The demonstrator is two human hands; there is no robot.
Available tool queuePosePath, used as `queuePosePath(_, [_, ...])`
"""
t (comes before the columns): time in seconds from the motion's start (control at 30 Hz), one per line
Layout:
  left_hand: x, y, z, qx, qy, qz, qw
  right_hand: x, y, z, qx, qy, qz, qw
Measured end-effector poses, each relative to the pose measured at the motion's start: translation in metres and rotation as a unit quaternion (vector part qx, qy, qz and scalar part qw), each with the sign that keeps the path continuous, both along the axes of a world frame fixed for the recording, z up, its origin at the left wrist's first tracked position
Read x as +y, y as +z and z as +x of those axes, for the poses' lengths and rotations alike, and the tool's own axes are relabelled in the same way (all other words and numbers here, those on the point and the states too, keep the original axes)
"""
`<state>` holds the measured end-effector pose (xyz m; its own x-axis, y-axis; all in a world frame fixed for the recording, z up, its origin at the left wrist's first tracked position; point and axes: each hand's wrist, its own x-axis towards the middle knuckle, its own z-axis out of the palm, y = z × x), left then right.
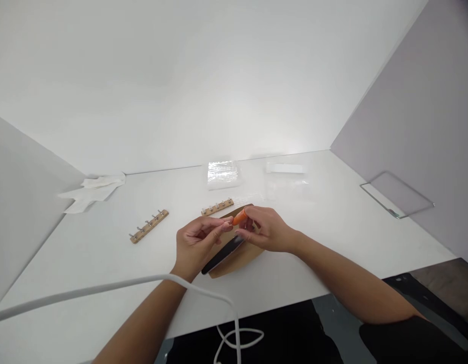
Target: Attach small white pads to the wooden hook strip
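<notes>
My left hand (196, 245) and my right hand (266, 230) meet over the middle of the white table (332, 237). Between the fingertips of both hands is a small orange piece (239, 218). Under the hands lies a brown cardboard piece (239, 255) with a dark flat oblong thing (221, 257) on it; the left hand rests close to its edge. A wooden hook rack (218, 207) lies just behind the hands.
A second wooden hook rack (149, 226) lies to the left. White tissues (92, 192) sit at the back left, clear plastic bags (223, 174) at the back centre, a glass sheet (396, 194) by the right wall. A white cable (105, 288) crosses the near edge.
</notes>
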<state>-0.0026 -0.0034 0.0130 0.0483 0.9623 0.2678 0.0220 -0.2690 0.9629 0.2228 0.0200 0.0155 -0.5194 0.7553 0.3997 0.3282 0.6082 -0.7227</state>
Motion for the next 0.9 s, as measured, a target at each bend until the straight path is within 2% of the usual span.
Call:
queuePosePath(0.1, [0.002, -0.001, 0.002, -0.034, -0.024, -0.005, 0.999, 0.002, -0.003, -0.002, 0.005, -0.023, -0.023, 0.999])
queuePosePath(0.2, [0.003, -0.004, 0.006, -0.050, -0.038, -0.007, 0.998, 0.002, -0.004, -0.002, 0.001, -0.014, -0.029, 0.999])
queuePosePath(0.43, [0.001, -0.005, 0.008, -0.019, -0.082, -0.051, 0.995, 0.000, -0.007, -0.002, 0.036, 0.004, -0.046, 0.998])
queuePosePath(0.67, [-0.001, 0.005, 0.004, 0.120, -0.060, 0.081, 0.988, -0.001, -0.007, -0.004, 0.060, -0.005, -0.041, 0.997])
queuePosePath(0.9, [-0.002, 0.002, 0.002, 0.177, -0.068, 0.154, 0.970, -0.002, -0.010, -0.003, 0.023, 0.007, 0.022, 0.999])
